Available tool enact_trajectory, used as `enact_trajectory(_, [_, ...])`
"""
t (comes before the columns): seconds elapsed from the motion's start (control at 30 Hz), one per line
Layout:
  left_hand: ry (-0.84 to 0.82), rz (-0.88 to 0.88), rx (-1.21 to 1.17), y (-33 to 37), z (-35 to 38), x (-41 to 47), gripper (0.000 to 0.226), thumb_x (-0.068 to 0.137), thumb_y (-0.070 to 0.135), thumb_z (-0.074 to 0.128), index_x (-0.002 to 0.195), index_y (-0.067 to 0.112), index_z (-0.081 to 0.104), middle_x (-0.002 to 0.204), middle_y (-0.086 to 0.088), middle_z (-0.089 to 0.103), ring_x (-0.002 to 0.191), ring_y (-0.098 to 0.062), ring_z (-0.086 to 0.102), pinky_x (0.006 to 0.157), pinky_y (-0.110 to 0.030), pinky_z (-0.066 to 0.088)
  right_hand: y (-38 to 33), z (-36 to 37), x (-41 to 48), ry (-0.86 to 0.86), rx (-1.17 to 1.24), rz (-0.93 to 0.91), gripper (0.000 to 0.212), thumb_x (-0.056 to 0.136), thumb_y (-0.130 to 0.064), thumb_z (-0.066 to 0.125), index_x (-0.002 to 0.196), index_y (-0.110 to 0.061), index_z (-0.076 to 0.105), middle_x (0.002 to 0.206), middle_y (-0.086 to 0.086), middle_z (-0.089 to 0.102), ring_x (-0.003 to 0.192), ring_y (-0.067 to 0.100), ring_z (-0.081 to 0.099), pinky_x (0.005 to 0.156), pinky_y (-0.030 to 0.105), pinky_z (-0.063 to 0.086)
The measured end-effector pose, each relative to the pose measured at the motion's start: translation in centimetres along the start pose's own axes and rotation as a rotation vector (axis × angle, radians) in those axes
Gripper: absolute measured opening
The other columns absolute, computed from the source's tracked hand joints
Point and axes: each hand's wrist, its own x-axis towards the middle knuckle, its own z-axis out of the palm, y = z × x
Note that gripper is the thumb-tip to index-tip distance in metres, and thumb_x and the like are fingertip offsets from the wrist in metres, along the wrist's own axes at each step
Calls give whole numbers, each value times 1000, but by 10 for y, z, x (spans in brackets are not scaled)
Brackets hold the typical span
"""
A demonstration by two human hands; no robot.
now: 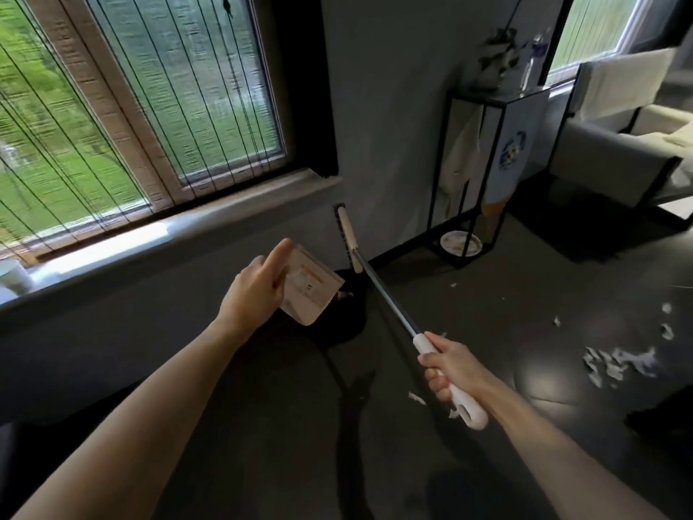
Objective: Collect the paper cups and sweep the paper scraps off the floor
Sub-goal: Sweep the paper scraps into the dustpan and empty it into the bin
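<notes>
At centre frame, slightly toward ten o'clock: left hand (258,291), raised above the floor (487,294). Its fingers (278,283) are curled round the left side of a paper cup (313,290), one digit laid straight along the upper edge. The cup is carried at three o'clock of the palm, printed with an orange band and tilted.

At four o'clock of centre: right hand (452,365). All fingers are clamped round the white handle (470,409) of a broom (386,294). The looped handle end is left protruding at five o'clock of the fist, the metal shaft running out at eleven o'clock. The broom head (347,234) is set against the wall below the window sill (187,227).

At three o'clock of the right hand, well apart from it: paper scraps (618,364), scattered on the floor. One more scrap (416,397) is seen at seven o'clock, near the fist.

At one o'clock: black metal stand (487,163), a plate (460,242) laid on its lowest level.
</notes>
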Motion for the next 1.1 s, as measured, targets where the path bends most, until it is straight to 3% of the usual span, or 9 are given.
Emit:
enact_trajectory(0.17, [-140, 105, 140, -3, 19, 39, 54, 95, 19, 51, 146, 22, 31, 117, -16, 54, 96, -35, 61, 74, -44, 54, -19, -11, 22, 13, 5, 16, 64, 94, -4, 51, 148, -29, 27, 50, -1, 49, 39, 6, 43, 34, 19, 36])
enact_trajectory(0.37, [-526, 312, 218, 2, 72, 68, 47, 100, 41, 33, 146, 35, 24, 124, -10, 51, 102, -30, 59, 86, -40, 50, -23, -6, 55, 38, 33, 18, 65, 93, -5, 53, 146, -33, 29, 50, -2, 50, 40, 7, 42, 34, 20, 34])
enact_trajectory(0.47, [-629, 228, 26, 2, 85, 70, 47, 99, 50, 24, 145, 45, 20, 134, -4, 53, 117, -26, 54, 96, -34, 41, -23, 0, 66, 54, 71, 25, 64, 93, -5, 53, 146, -34, 31, 49, -3, 50, 39, 6, 41, 34, 19, 33])
enact_trajectory(0.6, [-664, -40, -169, -2, 94, 75, 73, 94, 60, 35, 148, 41, -10, 141, -8, 48, 119, -27, 53, 100, -38, 38, -30, 5, 72, 53, 62, 23, 67, 92, -6, 53, 148, -34, 26, 48, -4, 50, 39, 6, 41, 35, 19, 34])
enact_trajectory(0.7, [-737, -107, -122, -4, 98, 73, 84, 90, 63, 42, 152, 27, -3, 148, -8, 38, 131, -27, 41, 104, -36, 34, -32, 9, 74, 44, 68, 11, 67, 92, -6, 53, 148, -34, 28, 48, -4, 49, 39, 7, 41, 35, 19, 34])
enact_trajectory(0.8, [-756, -66, 4, -3, 102, 64, 78, 89, 66, 39, 149, 19, 23, 131, -11, 53, 118, -29, 52, 93, -35, 42, -34, 12, 75, 41, 56, 0, 67, 93, -5, 53, 147, -35, 28, 48, -4, 49, 38, 7, 40, 35, 19, 34])
enact_trajectory(0.9, [-712, 36, 124, -2, 105, 57, 63, 88, 69, 35, 115, 16, 57, 102, -4, 62, 95, -24, 61, 76, -34, 47, -33, 12, 72, 38, 61, -8, 67, 93, -5, 53, 148, -34, 27, 48, -4, 49, 38, 7, 40, 35, 19, 34])
enact_trajectory(1.0, [-651, 164, 286, 2, 108, 49, 59, 88, 68, 36, 104, 16, 57, 88, -2, 60, 87, -25, 62, 66, -31, 39, -29, 13, 69, 43, 63, -13, 67, 93, -5, 53, 148, -34, 27, 48, -4, 49, 38, 7, 40, 35, 19, 34])
enact_trajectory(1.1, [-620, 270, 404, 2, 113, 41, 60, 89, 68, 32, 106, 15, 54, 90, -4, 64, 82, -27, 65, 62, -31, 38, -25, 13, 66, 43, 72, -2, 68, 94, -4, 52, 148, -34, 26, 47, -4, 48, 37, 7, 39, 34, 18, 33])
